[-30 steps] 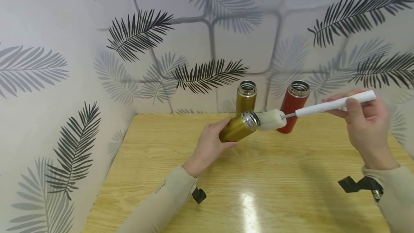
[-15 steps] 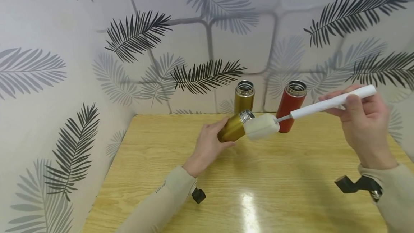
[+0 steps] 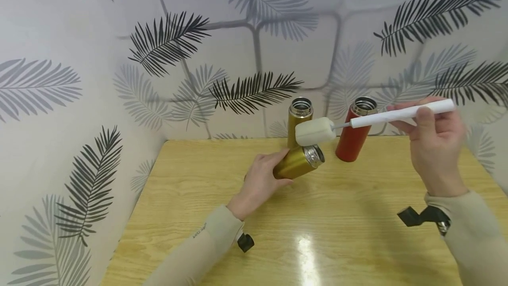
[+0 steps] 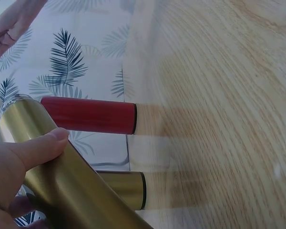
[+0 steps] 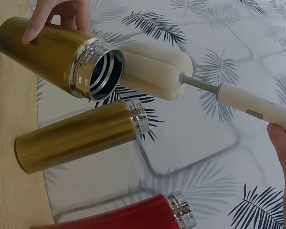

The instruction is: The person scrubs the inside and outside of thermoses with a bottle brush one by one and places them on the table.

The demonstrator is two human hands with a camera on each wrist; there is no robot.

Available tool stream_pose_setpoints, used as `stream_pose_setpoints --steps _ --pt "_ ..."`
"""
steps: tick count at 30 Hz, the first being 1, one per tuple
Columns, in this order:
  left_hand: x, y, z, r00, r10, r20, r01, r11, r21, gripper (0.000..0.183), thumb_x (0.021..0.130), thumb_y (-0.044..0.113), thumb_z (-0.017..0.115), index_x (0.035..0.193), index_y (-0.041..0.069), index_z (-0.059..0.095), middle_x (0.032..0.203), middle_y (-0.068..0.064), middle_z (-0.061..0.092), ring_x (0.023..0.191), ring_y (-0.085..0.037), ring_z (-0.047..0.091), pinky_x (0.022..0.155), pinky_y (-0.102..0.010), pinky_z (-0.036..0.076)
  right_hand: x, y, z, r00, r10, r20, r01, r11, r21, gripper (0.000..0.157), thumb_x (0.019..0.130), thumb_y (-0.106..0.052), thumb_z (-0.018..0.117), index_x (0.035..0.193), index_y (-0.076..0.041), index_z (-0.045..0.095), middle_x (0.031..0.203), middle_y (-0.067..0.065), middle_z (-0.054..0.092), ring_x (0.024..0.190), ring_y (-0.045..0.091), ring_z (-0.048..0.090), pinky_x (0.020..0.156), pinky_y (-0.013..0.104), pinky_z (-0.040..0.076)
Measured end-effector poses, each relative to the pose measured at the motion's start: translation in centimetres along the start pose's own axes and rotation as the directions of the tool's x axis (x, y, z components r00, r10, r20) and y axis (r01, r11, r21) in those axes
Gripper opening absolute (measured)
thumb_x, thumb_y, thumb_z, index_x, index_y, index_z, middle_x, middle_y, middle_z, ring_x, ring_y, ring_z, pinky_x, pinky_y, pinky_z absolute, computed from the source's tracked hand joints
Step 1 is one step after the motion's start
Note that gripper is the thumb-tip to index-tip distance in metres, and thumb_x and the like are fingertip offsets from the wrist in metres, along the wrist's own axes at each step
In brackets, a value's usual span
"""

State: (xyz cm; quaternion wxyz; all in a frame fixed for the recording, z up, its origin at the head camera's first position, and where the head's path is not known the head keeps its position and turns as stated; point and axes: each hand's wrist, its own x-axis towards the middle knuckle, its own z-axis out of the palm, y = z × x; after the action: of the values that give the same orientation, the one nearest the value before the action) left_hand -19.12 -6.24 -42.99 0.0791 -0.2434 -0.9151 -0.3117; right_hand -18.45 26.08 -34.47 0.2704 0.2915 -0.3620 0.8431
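My left hand [image 3: 259, 184] grips a gold thermos bottle [image 3: 293, 165], tilted with its open steel mouth [image 4: 20, 98] toward the right. In the left wrist view my thumb lies along its side. My right hand [image 3: 438, 144] holds a sponge bottle brush by its white handle [image 3: 401, 114]. The brush's cream sponge head [image 3: 315, 131] is outside the bottle, just above its mouth in the head view. From the right wrist, the sponge [image 5: 157, 69] shows beside the rim, partly hidden behind it.
A second gold bottle [image 3: 294, 122] stands uncapped at the table's back edge, partly hidden by the sponge and the held bottle. To its right is an uncapped red bottle [image 3: 351, 142]. Behind the wooden table [image 3: 190, 175] rises a leaf-patterned wall [image 3: 234, 47].
The sponge head has gone from the right of the held bottle's mouth, across its front, to above it. The held bottle now lies flatter. My right hand has shifted left and up.
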Motion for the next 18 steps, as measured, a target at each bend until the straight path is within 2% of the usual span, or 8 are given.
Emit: stream_pose_setpoints --steps 7,13,18 --pt "0.0 0.1 -0.1 1.0 -0.013 0.003 0.013 0.999 -0.042 0.081 0.081 0.024 0.092 0.152 0.016 0.055 0.144 -0.007 0.064 0.116 -0.029 0.06 0.1 -0.045 0.051 0.3 0.1 -1.3 1.0 -0.012 0.007 0.013 0.983 -0.182 0.011 0.103 0.012 0.051 0.108 0.021 0.051 0.1 0.032 0.069 0.095 0.038 0.074 0.083 0.041 0.062" --pt "0.3 -0.2 -0.3 1.0 -0.031 0.001 0.031 0.996 -0.081 0.081 0.081 0.026 0.092 0.152 0.016 0.055 0.144 -0.006 0.064 0.117 -0.028 0.061 0.103 -0.044 0.049 -0.1 -0.7 -2.5 1.0 0.021 0.007 -0.019 0.96 -0.278 0.008 0.103 0.013 0.049 0.108 0.019 0.052 0.101 0.028 0.07 0.096 0.034 0.073 0.082 0.036 0.062" --pt "0.5 -0.5 -0.6 0.996 -0.078 -0.033 0.074 0.992 -0.106 0.082 0.08 0.027 0.092 0.152 0.012 0.055 0.139 -0.007 0.067 0.115 -0.029 0.061 0.102 -0.046 0.05 -0.5 -1.4 -3.0 0.998 0.068 0.0 -0.063 0.934 -0.352 0.008 0.103 0.013 0.047 0.104 0.02 0.051 0.102 0.026 0.072 0.096 0.032 0.073 0.082 0.034 0.062"
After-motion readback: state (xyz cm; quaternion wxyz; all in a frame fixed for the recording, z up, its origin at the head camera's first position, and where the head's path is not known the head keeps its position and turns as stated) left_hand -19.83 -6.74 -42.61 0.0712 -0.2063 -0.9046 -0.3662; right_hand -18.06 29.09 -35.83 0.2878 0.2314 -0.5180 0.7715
